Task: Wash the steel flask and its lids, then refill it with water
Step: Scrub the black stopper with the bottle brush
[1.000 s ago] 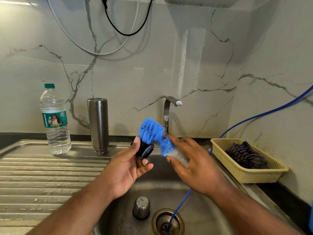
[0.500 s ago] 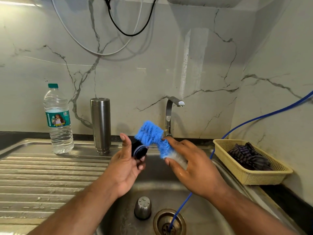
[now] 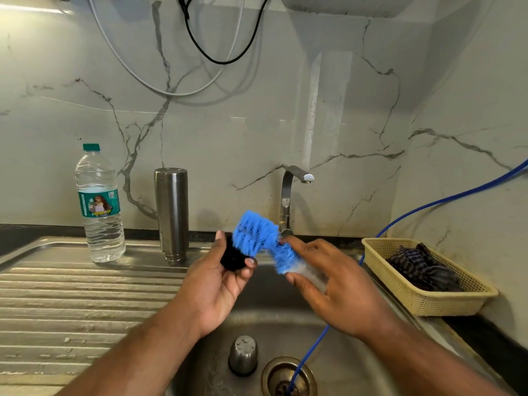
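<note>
- The ribbed steel table [image 3: 71, 304] on my left is the widest open room for setting things down. The sink [image 3: 285, 318] under the hands is tighter: a blue hose [image 3: 428, 204] drops into its drain, and a yellow basket [image 3: 423, 298] crowds the right rim.
- The steel flask [image 3: 171, 214] stands upright at the back of the table near a water bottle [image 3: 100, 207], well apart from both hands. I judge it rigid and slick when wet, so I would take it round mid-body.
- The brush [image 3: 257, 232] has soft, yielding bristles. My right hand [image 3: 340, 284] is curled round its pale handle.
- The steel cup lid [image 3: 243, 355] stands on the sink floor just beside the drain. It looks light and likely to skid.
- The black lid [image 3: 233, 257] is pinched between the thumb and fingers of my left hand [image 3: 217, 278], with the bristles against it. It is small and slippery, and best held by the rim.
</note>
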The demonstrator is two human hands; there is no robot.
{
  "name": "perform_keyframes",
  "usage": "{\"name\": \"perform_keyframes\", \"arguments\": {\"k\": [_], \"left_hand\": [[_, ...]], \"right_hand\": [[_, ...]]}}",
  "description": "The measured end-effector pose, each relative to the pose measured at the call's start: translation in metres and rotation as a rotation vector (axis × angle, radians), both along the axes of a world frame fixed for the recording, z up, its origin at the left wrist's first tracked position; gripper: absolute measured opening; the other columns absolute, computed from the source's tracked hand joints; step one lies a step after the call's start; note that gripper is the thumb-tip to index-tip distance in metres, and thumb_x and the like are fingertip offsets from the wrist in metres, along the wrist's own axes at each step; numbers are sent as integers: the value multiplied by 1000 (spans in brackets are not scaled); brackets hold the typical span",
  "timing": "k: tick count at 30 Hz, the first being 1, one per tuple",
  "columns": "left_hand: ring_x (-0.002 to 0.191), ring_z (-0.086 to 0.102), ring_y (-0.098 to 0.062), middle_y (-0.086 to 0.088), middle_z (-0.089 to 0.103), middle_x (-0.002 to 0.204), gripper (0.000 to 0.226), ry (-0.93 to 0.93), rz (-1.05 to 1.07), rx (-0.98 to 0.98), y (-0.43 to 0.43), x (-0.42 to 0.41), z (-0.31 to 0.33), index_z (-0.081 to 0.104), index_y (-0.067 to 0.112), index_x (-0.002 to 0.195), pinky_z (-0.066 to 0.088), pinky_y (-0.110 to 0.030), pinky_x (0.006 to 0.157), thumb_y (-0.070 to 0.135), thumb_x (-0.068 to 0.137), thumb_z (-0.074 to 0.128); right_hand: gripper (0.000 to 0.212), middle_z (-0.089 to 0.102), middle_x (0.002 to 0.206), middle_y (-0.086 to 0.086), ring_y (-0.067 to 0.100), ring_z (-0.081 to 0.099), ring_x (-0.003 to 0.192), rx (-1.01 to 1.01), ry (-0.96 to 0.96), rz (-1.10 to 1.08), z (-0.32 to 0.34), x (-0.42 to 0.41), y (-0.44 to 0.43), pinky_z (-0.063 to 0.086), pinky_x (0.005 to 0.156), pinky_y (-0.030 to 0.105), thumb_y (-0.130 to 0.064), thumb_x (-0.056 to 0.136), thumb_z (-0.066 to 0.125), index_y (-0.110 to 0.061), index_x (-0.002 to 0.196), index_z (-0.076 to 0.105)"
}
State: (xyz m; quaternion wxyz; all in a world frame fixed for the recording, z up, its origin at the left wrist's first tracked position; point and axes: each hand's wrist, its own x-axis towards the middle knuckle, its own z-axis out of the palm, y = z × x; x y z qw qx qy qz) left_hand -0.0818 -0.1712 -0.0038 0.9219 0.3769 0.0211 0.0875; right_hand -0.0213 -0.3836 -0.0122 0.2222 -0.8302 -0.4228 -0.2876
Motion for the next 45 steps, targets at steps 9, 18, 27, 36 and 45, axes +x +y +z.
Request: {"name": "perform_keyframes", "arguments": {"k": [9, 18, 27, 36, 45], "left_hand": [[51, 42, -11, -9, 67, 80, 42, -7, 5, 250, -8, -1, -8, 62, 9, 115, 33, -20, 39, 43, 106, 39], [41, 32, -14, -13, 58, 67, 54, -9, 142, 167, 2, 2, 2, 57, 7, 104, 28, -22, 40, 54, 106, 31], [48, 39, -11, -5, 58, 65, 41, 21, 181, 216, -7, -2, -2, 63, 10, 92, 36, -25, 44, 41, 107, 40], [46, 37, -10, -8, 55, 67, 49, -2, 157, 64, 2, 3, 0, 58, 5, 115, 38, -22, 39, 50, 106, 40], [48, 32, -11, -11, 55, 70, 51, -30, 55, 239, -11, 2, -8, 59, 8, 110, 32, -24, 43, 50, 107, 30]], "right_hand": [[63, 54, 109, -18, 7, 59, 89, 96, 57, 55, -1, -4, 6, 53, 68, 29, -53, 94, 59, -51, 152, 36], [63, 57, 109, -17, 11, 61, 89, 109, 80, 82, 4, 0, -3, 54, 65, 34, -48, 90, 64, -49, 149, 43], [54, 57, 116, -12, 5, 59, 71, -43, -154, 42, 11, -11, -3, 53, 51, 25, -49, 92, 61, -50, 144, 46], [61, 59, 106, -19, 3, 61, 76, 96, -79, 36, 5, 7, -15, 54, 58, 27, -47, 83, 68, -51, 140, 50], [58, 56, 105, -20, 9, 60, 80, 129, -23, 28, 5, 3, -2, 53, 60, 28, -51, 89, 63, -60, 143, 43]]}}
